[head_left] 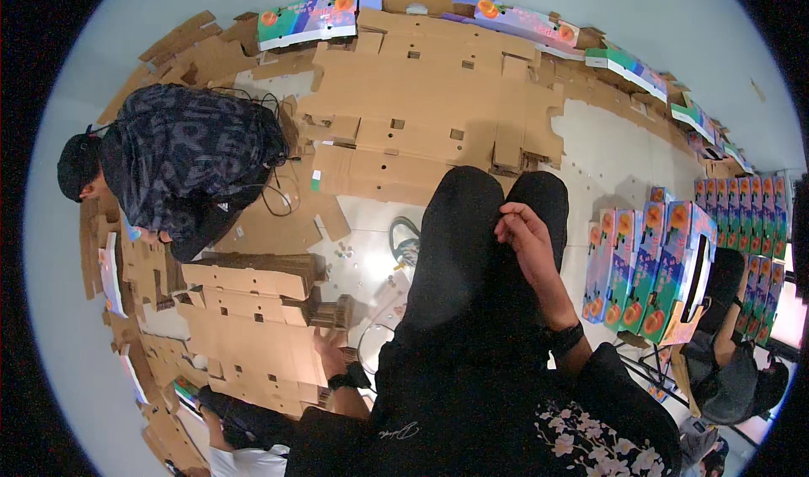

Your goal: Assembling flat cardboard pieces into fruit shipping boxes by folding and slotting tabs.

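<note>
My right hand (pixel 529 234) is above my right knee, its fingers loosely bent and partly apart, with nothing visible in it. A dark band is round that wrist. My left hand (pixel 334 357), also with a dark band at the wrist, is at the right edge of a stack of flattened brown cardboard boxes (pixel 261 335). Its fingers are stretched out against the cardboard edge, and their tips are partly hard to make out. More folded cardboard pieces (pixel 331 314) lie just above that hand.
Large flat cardboard sheets (pixel 438 81) cover the floor ahead. A person (pixel 198 157) in dark clothes crouches at the left. Colourful printed fruit boxes (pixel 653 262) stand at the right, near another person (pixel 729 376). A round clear-looking object (pixel 377 342) is beside my left leg.
</note>
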Tool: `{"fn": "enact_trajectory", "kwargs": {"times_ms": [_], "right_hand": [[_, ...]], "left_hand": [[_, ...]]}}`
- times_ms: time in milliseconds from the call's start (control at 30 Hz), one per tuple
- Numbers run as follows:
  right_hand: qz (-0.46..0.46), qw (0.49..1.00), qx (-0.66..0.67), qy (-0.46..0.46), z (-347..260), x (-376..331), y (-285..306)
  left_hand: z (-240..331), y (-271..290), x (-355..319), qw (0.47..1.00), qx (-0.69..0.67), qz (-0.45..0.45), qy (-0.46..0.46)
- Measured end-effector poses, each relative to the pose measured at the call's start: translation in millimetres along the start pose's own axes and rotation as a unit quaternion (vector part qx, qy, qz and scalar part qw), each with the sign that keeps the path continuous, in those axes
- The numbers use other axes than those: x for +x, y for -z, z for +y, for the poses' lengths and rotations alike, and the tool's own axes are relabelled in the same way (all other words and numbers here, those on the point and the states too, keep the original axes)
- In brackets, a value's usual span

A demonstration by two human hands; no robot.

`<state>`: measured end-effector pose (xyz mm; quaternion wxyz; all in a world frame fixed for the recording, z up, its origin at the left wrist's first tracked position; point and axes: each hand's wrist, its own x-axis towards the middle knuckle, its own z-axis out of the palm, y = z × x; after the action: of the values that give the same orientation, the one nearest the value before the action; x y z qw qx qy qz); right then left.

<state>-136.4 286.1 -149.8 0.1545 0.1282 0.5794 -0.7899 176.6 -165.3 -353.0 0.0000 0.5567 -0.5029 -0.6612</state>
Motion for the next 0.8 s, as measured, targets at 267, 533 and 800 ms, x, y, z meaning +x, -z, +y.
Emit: {"fn": "enact_trajectory", "kwargs": {"times_ms": [267, 533, 800], "right_hand": [[-0.002, 1.0, -0.02, 0.012, -5.2, -5.5, -3.0], [-0.026, 0.999, -0.017, 0.026, -7.4, -5.4, -6.2], [-0.016, 0.999, -0.03, 0.03, -1.4, -3.6, -1.6]], "left_hand": [[-0.9, 5.9, -20.2, 0.996, 0.07, -0.045, -0.039], [-95.2, 34.4, 55.9, 0.998, -0.023, -0.054, 0.004], [-46.3, 32.0, 52.3, 0.937, -0.241, 0.033, 0.249]]}}
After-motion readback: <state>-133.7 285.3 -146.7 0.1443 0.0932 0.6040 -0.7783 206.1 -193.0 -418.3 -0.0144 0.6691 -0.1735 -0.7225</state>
